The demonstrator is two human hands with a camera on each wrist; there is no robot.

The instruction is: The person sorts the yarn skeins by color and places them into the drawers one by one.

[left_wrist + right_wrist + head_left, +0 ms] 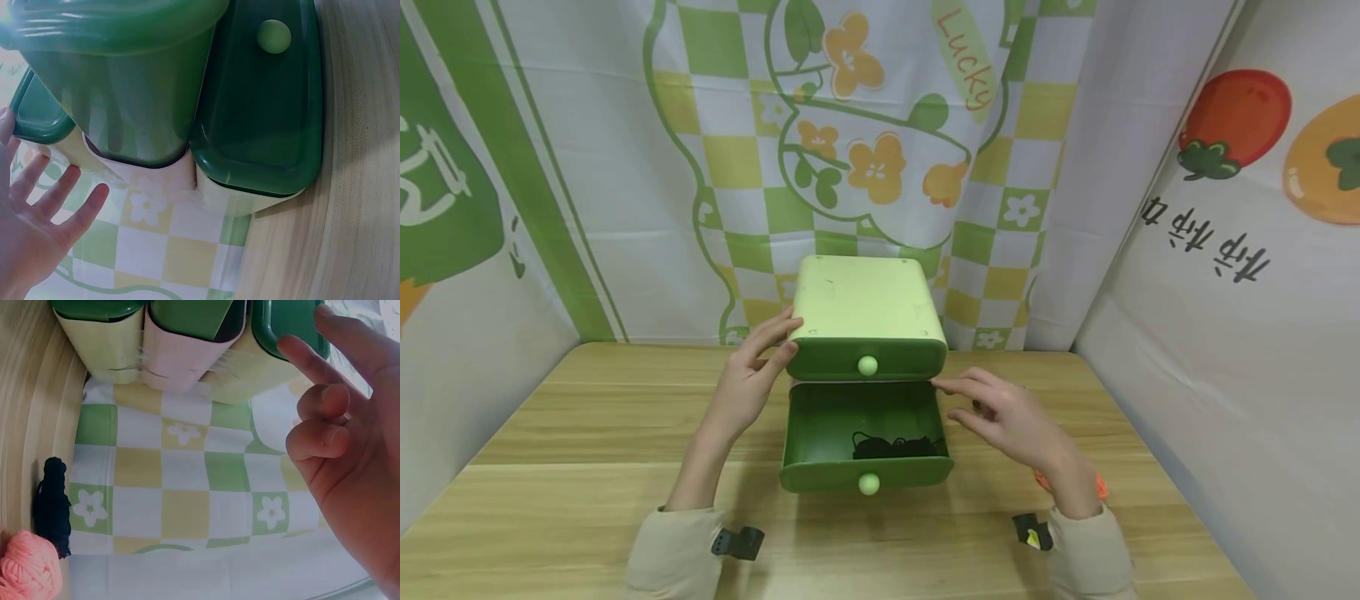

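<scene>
Drawers (pixel 867 333) in a small green unit stand at the back middle of a wooden table (pixel 587 467), close against a hanging cloth (pixel 865 125) printed with green and yellow checks, flowers and the word "Lucky". A second cloth (pixel 1247 250) on the right shows an orange-red fruit and dark characters, and a third (pixel 452 208) on the left is green and white, so the table is walled in on three sides. Two drawers are counted, each with one pale round knob: the top drawer (pixel 867 360) is pushed in, the bottom drawer (pixel 865 442) is pulled out toward the person. One tangle of black cord (pixel 897 446) lies inside the bottom drawer. The left hand (pixel 752 375) rests with straight fingers against the unit's upper left front corner, gripping nothing. The right hand (pixel 1007 417) hovers at the right side of the unit, index finger stretched to about the top drawer's lower right corner, other fingers loosely bent, holding nothing; whether the fingertip touches is hard to tell. Beneath that wrist something orange (pixel 1101 487) peeks out; the right wrist view shows one pink ball of yarn (pixel 28 569) and one more dark bundle (pixel 53 506) beside it, probably cord too. Two beige sleeves (pixel 670 554) are in view.
</scene>
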